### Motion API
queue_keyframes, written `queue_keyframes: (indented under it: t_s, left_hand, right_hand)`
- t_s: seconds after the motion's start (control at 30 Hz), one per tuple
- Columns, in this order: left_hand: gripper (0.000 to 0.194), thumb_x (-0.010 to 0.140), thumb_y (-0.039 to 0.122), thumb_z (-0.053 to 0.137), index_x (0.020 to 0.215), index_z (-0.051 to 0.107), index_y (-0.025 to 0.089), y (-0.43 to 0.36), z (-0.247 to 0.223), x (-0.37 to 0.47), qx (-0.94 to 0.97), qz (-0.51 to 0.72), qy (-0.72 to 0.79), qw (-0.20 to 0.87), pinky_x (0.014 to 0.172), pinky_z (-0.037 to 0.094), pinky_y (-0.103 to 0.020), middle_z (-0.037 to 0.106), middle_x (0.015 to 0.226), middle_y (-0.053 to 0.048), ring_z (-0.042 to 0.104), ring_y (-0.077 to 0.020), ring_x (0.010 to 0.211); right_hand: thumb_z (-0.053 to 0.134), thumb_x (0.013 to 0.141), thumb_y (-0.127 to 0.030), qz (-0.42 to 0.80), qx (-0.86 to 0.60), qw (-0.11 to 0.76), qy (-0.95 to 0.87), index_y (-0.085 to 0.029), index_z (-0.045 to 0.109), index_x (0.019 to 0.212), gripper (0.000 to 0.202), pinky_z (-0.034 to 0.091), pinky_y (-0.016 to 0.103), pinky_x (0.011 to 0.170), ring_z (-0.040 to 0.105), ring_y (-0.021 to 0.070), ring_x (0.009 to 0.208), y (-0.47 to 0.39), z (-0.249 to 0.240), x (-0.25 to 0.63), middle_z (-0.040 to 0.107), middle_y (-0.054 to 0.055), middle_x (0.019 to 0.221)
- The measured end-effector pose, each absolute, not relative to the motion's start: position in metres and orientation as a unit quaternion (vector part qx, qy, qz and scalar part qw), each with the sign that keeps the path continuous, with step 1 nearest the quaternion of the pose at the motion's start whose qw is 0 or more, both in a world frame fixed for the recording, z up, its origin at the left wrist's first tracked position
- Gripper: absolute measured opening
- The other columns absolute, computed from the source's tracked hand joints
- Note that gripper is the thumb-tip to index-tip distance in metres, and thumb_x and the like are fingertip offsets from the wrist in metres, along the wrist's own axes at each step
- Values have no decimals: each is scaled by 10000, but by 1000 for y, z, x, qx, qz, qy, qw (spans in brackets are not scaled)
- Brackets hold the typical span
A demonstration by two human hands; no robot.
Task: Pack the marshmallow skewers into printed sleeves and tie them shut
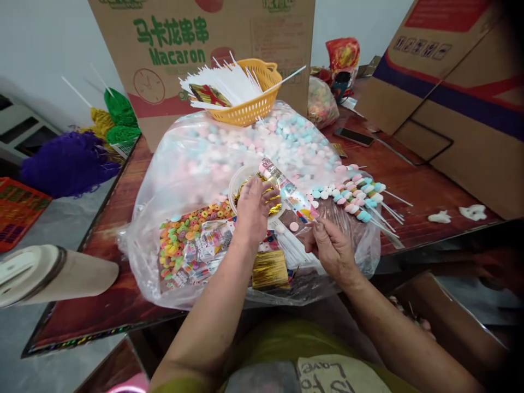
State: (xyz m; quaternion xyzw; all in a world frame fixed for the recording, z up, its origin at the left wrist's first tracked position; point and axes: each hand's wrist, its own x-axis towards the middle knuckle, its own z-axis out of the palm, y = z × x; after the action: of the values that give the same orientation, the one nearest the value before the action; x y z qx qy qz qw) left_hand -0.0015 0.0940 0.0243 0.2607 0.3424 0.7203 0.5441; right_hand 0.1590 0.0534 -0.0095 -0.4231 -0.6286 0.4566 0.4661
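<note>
Wrapper (295,197) in right hand (333,248), bowl (232,188) under left hand (254,202)

Thumb and forefinger press together on the near end of the printed wrapper, which slants away toward the bowl's right side. Above gold strips (275,206) in the bowl, the left fingers curl loosely (blurred, so whether they hold anything I cannot tell). Marshmallow skewers (358,196) lie off to the right.

head | person's-eye viewpoint | faces forward, down | close above table (98,316)
</note>
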Motion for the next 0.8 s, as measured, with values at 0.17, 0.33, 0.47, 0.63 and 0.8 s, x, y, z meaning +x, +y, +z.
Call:
queue_keyframes:
  t_s: [0.17,0.33,0.47,0.63,0.8]
  left_hand:
    - [388,684,520,675,894,605,202,93,43,1,264,699,264,610,732,485,-309,661,779,-21,630,-144,703]
    - [342,664,440,719,884,600,207,77,50,7,267,709,269,595,739,490,-305,637,692,21,629,-135,694]
    - [354,598,365,775,865,626,185,68,52,7,288,694,296,590,672,483,-274,665,739,-4,643,-160,753]
    - [233,579,256,786,745,653,161,62,51,7,263,696,296,599,647,476,-256,680,701,11,639,-135,688]
    - [251,524,250,814,697,653,163,56,56,8,265,719,291,574,642,479,-238,681,678,24,634,-118,649]
  right_hand:
    - [399,908,-468,507,-403,442,-621,-193,498,777,320,279,206,404,370,77,435,41,-13,163,495,-40,523]
    - [412,893,-501,566,-398,453,-562,-189,518,843,333,237,190,357,317,64,365,36,-7,159,490,-58,473]
    - [430,874,-526,586,-388,473,-530,-193,517,833,346,201,184,326,299,63,341,36,-3,158,493,-60,462]
    - [434,875,-518,579,-382,484,-533,-200,475,762,339,205,176,331,302,62,350,35,2,159,485,-60,459]
    - [419,887,-503,566,-377,505,-531,-208,474,763,325,193,179,334,294,65,348,35,9,157,471,-70,441]
